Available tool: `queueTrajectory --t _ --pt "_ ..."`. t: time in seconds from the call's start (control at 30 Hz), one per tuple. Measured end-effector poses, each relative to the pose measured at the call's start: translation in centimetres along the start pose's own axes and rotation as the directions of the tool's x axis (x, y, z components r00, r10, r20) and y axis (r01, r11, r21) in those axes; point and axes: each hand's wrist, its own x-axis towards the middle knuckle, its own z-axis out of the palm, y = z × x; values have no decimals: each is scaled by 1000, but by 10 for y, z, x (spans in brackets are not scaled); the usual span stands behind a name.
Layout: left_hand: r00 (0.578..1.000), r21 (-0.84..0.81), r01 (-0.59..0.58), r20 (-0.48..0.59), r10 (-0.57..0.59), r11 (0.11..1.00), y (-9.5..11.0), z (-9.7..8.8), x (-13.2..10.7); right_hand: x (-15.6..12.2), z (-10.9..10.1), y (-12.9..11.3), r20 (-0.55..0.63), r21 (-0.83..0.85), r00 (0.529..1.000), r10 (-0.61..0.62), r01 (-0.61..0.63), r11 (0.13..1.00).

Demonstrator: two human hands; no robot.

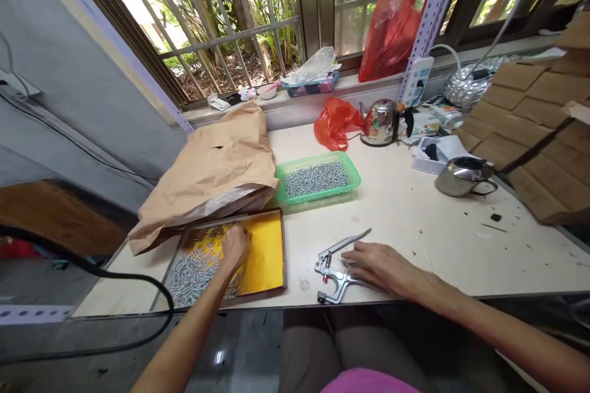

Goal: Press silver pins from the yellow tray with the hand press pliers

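My left hand reaches into a yellow-bottomed tray at the table's front left, its fingers curled down into a heap of small metal pieces. What the fingers hold is hidden. My right hand lies flat on the table, fingers stretched toward a metal hand press tool and touching its handle. A green plastic basket filled with several more small metal pieces stands behind the tray.
A crumpled brown paper bag lies left of the basket. Behind are an orange bag, a steel kettle and a steel pot. Stacked cardboard crowds the right side. A black cable loops at left.
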Motion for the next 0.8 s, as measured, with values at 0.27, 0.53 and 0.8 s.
queueTrajectory --t 0.27,0.53,0.8 --pt "996 19 38 -85 -37 999 2 4 -17 -37 26 -1 -53 -8 996 66 -66 998" --pt "997 12 -44 -57 45 999 -1 8 -31 -37 36 -9 -48 -32 991 129 -130 991" --pt "992 -406 -129 -44 122 905 29 -6 -65 -37 40 -7 -80 -41 987 139 -142 989"
